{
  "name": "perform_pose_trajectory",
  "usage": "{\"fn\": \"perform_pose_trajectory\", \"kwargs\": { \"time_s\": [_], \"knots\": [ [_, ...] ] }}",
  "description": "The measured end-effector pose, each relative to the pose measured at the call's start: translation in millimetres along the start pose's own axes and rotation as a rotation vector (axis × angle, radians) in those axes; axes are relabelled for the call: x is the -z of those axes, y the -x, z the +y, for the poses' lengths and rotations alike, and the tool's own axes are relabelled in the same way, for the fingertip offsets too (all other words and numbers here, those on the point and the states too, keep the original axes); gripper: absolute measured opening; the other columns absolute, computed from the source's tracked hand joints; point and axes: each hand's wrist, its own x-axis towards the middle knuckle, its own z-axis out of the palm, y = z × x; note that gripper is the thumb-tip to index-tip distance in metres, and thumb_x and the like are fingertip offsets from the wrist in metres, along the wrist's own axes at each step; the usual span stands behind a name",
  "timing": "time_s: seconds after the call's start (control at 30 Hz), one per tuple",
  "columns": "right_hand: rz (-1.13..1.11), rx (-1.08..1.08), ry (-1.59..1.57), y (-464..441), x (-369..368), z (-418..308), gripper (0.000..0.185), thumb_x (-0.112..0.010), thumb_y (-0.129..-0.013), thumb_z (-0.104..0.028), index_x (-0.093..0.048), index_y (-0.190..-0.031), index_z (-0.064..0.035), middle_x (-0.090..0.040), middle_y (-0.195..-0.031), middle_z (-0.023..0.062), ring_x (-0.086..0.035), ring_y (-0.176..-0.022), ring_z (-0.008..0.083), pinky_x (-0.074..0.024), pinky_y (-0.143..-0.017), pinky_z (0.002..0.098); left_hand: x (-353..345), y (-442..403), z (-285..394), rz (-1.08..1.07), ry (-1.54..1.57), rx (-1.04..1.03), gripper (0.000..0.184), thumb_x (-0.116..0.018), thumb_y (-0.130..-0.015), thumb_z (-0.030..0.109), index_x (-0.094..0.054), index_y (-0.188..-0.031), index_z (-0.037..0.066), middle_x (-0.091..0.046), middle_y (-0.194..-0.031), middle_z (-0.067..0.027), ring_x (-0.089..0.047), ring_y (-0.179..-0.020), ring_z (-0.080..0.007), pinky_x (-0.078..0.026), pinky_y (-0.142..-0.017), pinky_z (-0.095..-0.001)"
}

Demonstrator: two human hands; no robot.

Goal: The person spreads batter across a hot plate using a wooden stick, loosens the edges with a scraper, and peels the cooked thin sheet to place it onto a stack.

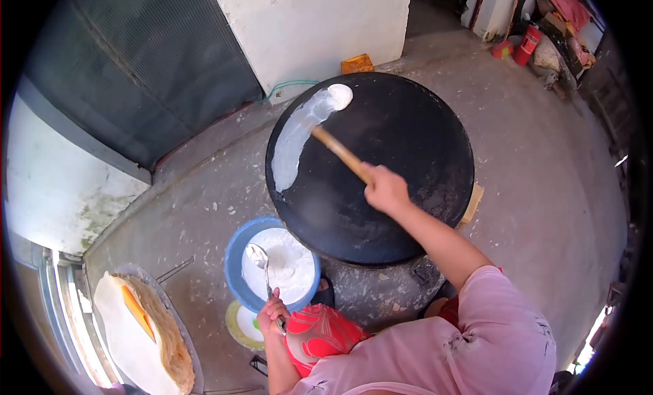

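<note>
A large round black griddle (401, 143) fills the middle of the head view. Along its left side runs a curved band of white batter (291, 146), with a thicker blob (339, 96) at the far end. My right hand (387, 189) grips a wooden batter spreader (343, 155), whose blurred far end lies over the band. Lower left, my left hand (273, 309) is closed around the handle of a metal spoon (258, 256). The spoon's bowl hangs over white batter (282, 262) in a blue basin (231, 259).
At lower left lies a stack of thin flatbreads (129, 334) on a tray. A yellow-rimmed bowl (238, 323) stands beside the basin. Behind the griddle are an orange object (357, 63) and a white wall (313, 27). Red containers (527, 44) and clutter sit far right.
</note>
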Motion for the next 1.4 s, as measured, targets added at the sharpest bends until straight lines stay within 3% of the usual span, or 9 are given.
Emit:
{"fn": "perform_pose_trajectory", "kwargs": {
  "time_s": [0.17,0.3,0.47,0.63,0.77,1.0,1.13,1.3,1.4],
  "knots": [
    [0.05,-0.099,0.321,-48,31,39,0.045,-0.05,-0.07,-0.008,-0.053,-0.115,-0.0148,-0.056,-0.082,0.0112,-0.058,-0.076,0.0294,-0.0472,-0.068,0.0397,-1,1,-2,0.066,-0.004,0.013,0.034,-0.031,-0.088,0.009,-0.044,-0.109,-0.013,-0.043,-0.062,-0.0033,-0.039,-0.045,-0.0108,-0.034,-0.04,-0.023],
    [-0.016,-0.292,0.07,-27,24,0,0.05,-0.051,-0.069,-0.009,-0.049,-0.119,-0.0139,-0.057,-0.089,0.0138,-0.058,-0.088,0.0307,-0.0463,-0.077,0.0386,0,-4,5,0.059,0.01,0.024,0.032,-0.033,-0.087,0.008,-0.047,-0.108,-0.011,-0.043,-0.06,-0.0021,-0.038,-0.045,-0.0099,-0.033,-0.039,-0.0222],
    [0.038,-0.092,0.449,-70,8,17,0.04,-0.052,-0.071,-0.007,-0.049,-0.11,-0.0092,-0.055,-0.086,0.0128,-0.06,-0.073,0.0278,-0.0488,-0.061,0.0398,-4,0,-3,0.091,-0.01,0.013,0.031,-0.034,-0.087,0.008,-0.047,-0.108,-0.011,-0.042,-0.06,-0.0018,-0.038,-0.044,-0.0098,-0.033,-0.039,-0.0218],
    [0.008,-0.259,0.161,-13,24,17,0.055,-0.053,-0.07,-0.011,-0.041,-0.123,-0.0103,-0.055,-0.088,0.0139,-0.059,-0.083,0.0317,-0.048,-0.072,0.0399,-1,-2,9,0.092,-0.022,-0.021,0.03,-0.035,-0.086,0.007,-0.047,-0.107,-0.011,-0.043,-0.06,-0.002,-0.039,-0.044,-0.01,-0.032,-0.039,-0.0214],
    [-0.053,-0.012,0.326,-11,28,13,0.052,-0.052,-0.067,-0.005,-0.044,-0.118,-0.0107,-0.053,-0.088,0.0148,-0.058,-0.077,0.0309,-0.0478,-0.068,0.0414,-2,-4,7,0.105,-0.031,-0.003,0.031,-0.034,-0.087,0.008,-0.048,-0.107,-0.011,-0.043,-0.06,-0.0023,-0.039,-0.045,-0.0102,-0.032,-0.039,-0.0212],
    [-0.027,-0.34,0.14,-21,37,21,0.061,-0.048,-0.068,-0.006,-0.037,-0.128,-0.0102,-0.056,-0.099,0.0168,-0.058,-0.089,0.0326,-0.045,-0.081,0.0407,2,-7,14,0.081,-0.051,-0.018,0.031,-0.037,-0.086,0.006,-0.047,-0.109,-0.012,-0.045,-0.062,-0.0034,-0.039,-0.045,-0.0103,-0.032,-0.039,-0.0219],
    [0.079,-0.198,0.48,-72,27,45,0.026,-0.044,-0.08,-0.008,-0.047,-0.105,-0.0025,-0.056,-0.087,0.0128,-0.061,-0.071,0.0273,-0.0511,-0.058,0.0357,-1,-1,13,0.126,-0.092,-0.025,0.031,-0.037,-0.085,0.006,-0.047,-0.108,-0.012,-0.045,-0.063,-0.0034,-0.039,-0.045,-0.0104,-0.032,-0.039,-0.0219],
    [-0.103,-0.426,0.259,10,49,7,0.061,-0.05,-0.071,-0.006,-0.032,-0.128,-0.0048,-0.05,-0.099,0.0169,-0.059,-0.082,0.0314,-0.0476,-0.072,0.0415,4,-9,18,0.077,-0.067,0.004,0.032,-0.037,-0.085,0.006,-0.046,-0.108,-0.013,-0.045,-0.062,-0.0031,-0.039,-0.046,-0.0106,-0.033,-0.041,-0.022],
    [-0.133,-0.056,0.321,13,23,11,0.063,-0.052,-0.07,-0.007,-0.03,-0.129,-0.004,-0.05,-0.095,0.0161,-0.06,-0.076,0.0288,-0.0493,-0.066,0.0391,0,-8,15,0.079,-0.081,0.002,0.032,-0.037,-0.084,0.006,-0.047,-0.108,-0.013,-0.045,-0.062,-0.0028,-0.039,-0.046,-0.0104,-0.033,-0.041,-0.0222]
  ]
}}
